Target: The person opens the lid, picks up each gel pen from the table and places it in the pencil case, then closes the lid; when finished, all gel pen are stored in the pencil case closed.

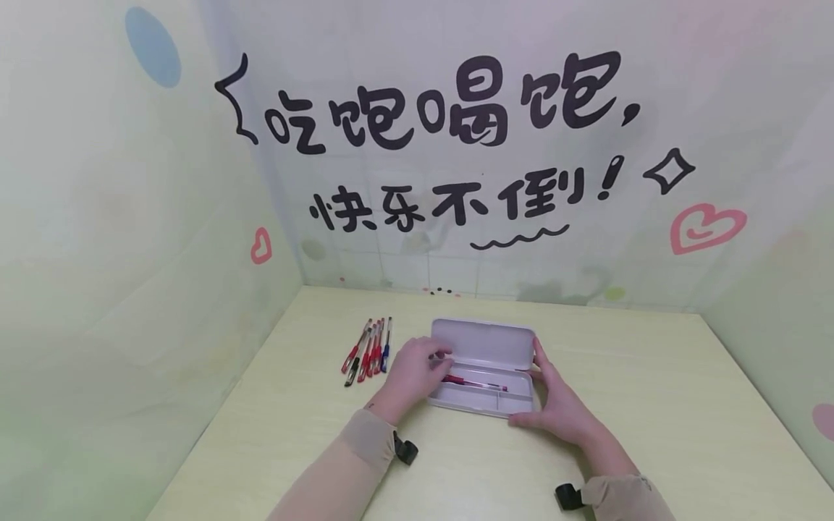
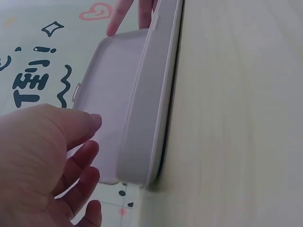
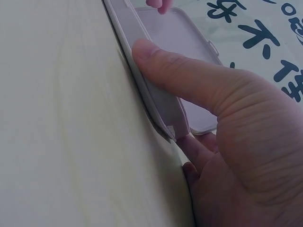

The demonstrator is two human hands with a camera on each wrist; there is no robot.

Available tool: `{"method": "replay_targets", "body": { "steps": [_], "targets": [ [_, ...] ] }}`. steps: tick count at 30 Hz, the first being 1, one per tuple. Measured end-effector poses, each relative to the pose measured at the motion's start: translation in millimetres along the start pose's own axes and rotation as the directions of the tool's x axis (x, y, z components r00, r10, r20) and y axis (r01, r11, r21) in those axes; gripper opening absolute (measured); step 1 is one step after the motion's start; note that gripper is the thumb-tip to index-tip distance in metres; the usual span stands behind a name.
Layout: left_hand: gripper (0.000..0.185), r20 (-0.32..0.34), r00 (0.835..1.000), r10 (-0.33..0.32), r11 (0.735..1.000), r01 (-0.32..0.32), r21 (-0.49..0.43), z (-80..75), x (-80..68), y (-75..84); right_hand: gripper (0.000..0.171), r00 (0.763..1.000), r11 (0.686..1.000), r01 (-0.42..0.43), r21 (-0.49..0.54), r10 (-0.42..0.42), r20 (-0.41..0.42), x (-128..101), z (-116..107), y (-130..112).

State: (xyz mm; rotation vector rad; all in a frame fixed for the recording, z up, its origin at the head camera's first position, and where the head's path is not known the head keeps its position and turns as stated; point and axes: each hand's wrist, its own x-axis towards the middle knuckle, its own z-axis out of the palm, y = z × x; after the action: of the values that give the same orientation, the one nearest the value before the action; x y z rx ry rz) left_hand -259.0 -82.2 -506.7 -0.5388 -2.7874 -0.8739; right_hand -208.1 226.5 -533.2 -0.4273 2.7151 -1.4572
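An open pencil case (image 1: 465, 398) in pale lilac lies on the table, its lid (image 1: 482, 341) tipped back towards the wall. In its rear compartment rests a red pen (image 1: 456, 379), the pen's left end hidden by my left hand (image 1: 413, 373). That hand hovers over the case's left end; in the left wrist view its fingers (image 2: 81, 163) are loosely bent with nothing seen between them. My right hand (image 1: 560, 409) grips the right end of the case, thumb (image 3: 147, 49) along the front wall and fingers around the end and lid side.
Left of the case several pens (image 1: 371, 351) with red, black and blue parts lie in a loose bunch on the table (image 1: 456, 463). A printed backdrop (image 1: 417, 253) rises behind the table's far edge. Dark wrist cameras (image 1: 405, 449) sit at both sleeves.
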Motion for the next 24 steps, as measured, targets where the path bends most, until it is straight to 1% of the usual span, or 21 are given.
{"method": "replay_targets", "body": {
  "steps": [2,3,5,7,9,12,14,17,20,24],
  "targets": [
    [0.025,-0.037,0.997,-0.067,0.998,0.066,-0.021,-5.9,0.9,-4.9,0.160,1.000,1.000,-0.005,-0.004,0.005,0.001,1,1,1],
    [0.025,-0.059,0.993,-0.106,0.994,0.104,-0.032,-8.8,1.2,-7.6,0.161,1.000,1.000,-0.007,-0.007,0.007,0.001,1,1,2],
    [0.026,-0.105,0.978,-0.178,0.983,0.172,-0.059,-15.2,1.5,-13.8,0.161,1.000,1.000,-0.008,-0.010,0.008,0.002,1,1,3],
    [0.026,-0.152,0.960,-0.235,0.971,0.226,-0.073,-21.1,1.5,-21.8,0.161,1.000,1.000,-0.011,-0.014,0.011,0.000,2,1,4],
    [0.025,-0.196,0.943,-0.268,0.964,0.261,-0.060,-27.2,1.1,-31.3,0.161,1.000,1.000,-0.010,-0.017,0.010,0.001,2,0,4],
    [0.025,-0.259,0.926,-0.274,0.960,0.278,-0.023,-35.6,1.1,-47.8,0.161,1.000,1.000,-0.013,-0.020,0.013,-0.001,2,-1,4],
    [0.027,-0.286,0.917,-0.277,0.957,0.289,-0.002,-40.7,0.3,-59.2,0.161,1.000,1.000,-0.014,-0.020,0.014,-0.001,2,-2,4],
    [0.030,-0.295,0.903,-0.313,0.942,0.334,0.020,-46.8,-1.6,-75.8,0.161,1.000,1.000,-0.008,-0.020,0.008,-0.003,1,-2,4],
    [0.032,-0.279,0.878,-0.388,0.910,0.413,0.033,-51.3,-4.9,-88.7,0.162,1.000,1.000,-0.002,-0.017,0.002,-0.005,1,-1,4],
    [0.034,-0.257,0.845,-0.468,0.868,0.495,0.046,-56.4,-9.6,-100.4,0.162,1.000,1.000,-0.008,-0.015,0.008,-0.007,0,1,3]
  ]
}}
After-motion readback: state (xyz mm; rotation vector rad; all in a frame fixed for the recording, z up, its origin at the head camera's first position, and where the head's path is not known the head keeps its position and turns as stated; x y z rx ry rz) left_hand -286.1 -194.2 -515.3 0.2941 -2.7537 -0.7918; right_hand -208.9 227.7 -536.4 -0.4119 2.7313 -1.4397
